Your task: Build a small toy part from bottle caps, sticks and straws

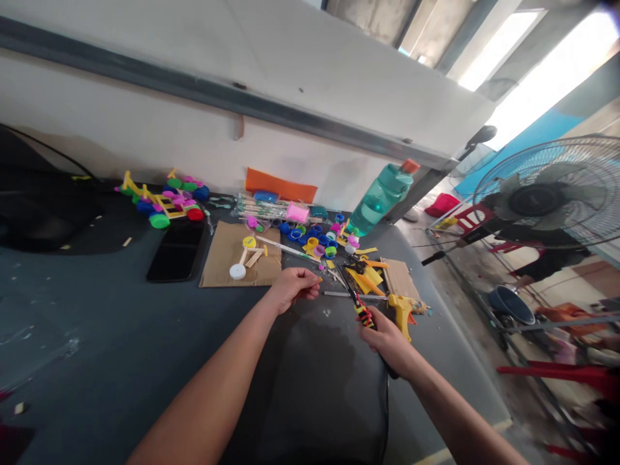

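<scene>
My left hand (296, 289) is closed in a pinch on a small orange-yellow piece (320, 279), just off the front edge of a cardboard sheet (217, 274). In my right hand (387, 339) is a tool with a red, yellow and black handle (363, 312); its dark, narrow end points up and left, and its kind is unclear. Yellow scraps (369, 279) lie beyond that tool, and a yellow glue gun (401, 313) rests right of my right hand. On the cardboard sit a white bottle cap (237, 271), a yellow cap (249, 242) and wooden sticks (254, 258).
Coloured bottle caps (310, 239) lie behind my hands, near a teal water bottle (382, 199). At left are a black phone (175, 252) and small cap-wheeled models (165, 201). An orange sheet (281, 185) leans on the wall. A fan (537, 197) stands right, beyond the table edge.
</scene>
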A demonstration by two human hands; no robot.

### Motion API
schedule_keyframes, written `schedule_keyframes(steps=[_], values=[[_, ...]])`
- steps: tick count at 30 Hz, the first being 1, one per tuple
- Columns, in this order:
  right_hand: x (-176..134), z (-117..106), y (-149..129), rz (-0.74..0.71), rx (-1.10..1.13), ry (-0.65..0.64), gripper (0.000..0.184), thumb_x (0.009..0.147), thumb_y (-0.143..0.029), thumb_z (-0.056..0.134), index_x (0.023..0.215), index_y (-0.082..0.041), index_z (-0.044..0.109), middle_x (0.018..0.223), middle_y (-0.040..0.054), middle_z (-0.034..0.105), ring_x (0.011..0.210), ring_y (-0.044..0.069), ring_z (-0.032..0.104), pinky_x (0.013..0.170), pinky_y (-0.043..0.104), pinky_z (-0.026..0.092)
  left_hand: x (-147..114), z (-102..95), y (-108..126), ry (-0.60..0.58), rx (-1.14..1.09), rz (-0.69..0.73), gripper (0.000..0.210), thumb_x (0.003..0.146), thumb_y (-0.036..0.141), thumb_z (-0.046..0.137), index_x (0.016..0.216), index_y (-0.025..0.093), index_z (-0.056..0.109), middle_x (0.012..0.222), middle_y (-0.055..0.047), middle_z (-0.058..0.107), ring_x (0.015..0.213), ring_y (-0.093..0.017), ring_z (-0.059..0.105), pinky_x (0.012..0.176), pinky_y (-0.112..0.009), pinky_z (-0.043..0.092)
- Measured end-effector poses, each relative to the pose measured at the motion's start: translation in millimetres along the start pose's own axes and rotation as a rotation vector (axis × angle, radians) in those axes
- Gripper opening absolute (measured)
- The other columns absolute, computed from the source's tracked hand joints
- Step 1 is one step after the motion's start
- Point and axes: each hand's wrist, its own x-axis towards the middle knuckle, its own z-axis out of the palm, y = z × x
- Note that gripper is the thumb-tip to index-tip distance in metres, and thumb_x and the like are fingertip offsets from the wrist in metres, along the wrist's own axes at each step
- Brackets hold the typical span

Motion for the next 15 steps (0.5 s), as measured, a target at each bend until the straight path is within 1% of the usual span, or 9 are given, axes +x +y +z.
schedule_keyframes(steps=[2,5,10,15], values=[[0,-1,0,-0.031,-0.043,0.001,0.023,0.070,-0.030,0.053,0.089,-0.018,0.052,0.080,-0.0005,0.056,0.076,0.017,0.049,0.067,0.026,0.036,0,0.4,0,0.012,-0.005,0.013,0.027,0.063,0.029,0.079,0.069,0.011,0.059,0.060,-0.002,0.063,0.049,-0.009,0.059,0.047,-0.019,0.047],[0,7,0,-0.036,-0.062,-0.025,0.026,0.069,-0.030,0.055,0.091,-0.017,0.052,0.082,-0.0002,0.056,0.077,0.017,0.048,0.069,0.027,0.036,1,0.6,-2,0.020,-0.014,0.029,0.028,0.063,0.029,0.080,0.070,0.012,0.058,0.059,-0.002,0.063,0.050,-0.009,0.059,0.047,-0.019,0.047],[3,24,-1,-0.003,0.004,-0.057,0.023,0.070,-0.031,0.054,0.088,-0.017,0.052,0.075,-0.0017,0.053,0.069,0.014,0.046,0.062,0.025,0.035,0,0.6,-2,0.008,0.010,0.036,0.030,0.062,0.030,0.080,0.070,0.012,0.057,0.058,-0.002,0.063,0.050,-0.009,0.059,0.047,-0.019,0.047],[7,30,0,0.037,0.119,-0.102,0.022,0.071,-0.030,0.053,0.089,-0.019,0.051,0.065,-0.0048,0.049,0.058,0.012,0.044,0.055,0.024,0.035,-1,1.6,0,0.003,0.033,0.032,0.030,0.062,0.031,0.079,0.070,0.012,0.057,0.057,-0.001,0.062,0.048,-0.009,0.058,0.049,-0.020,0.048]])
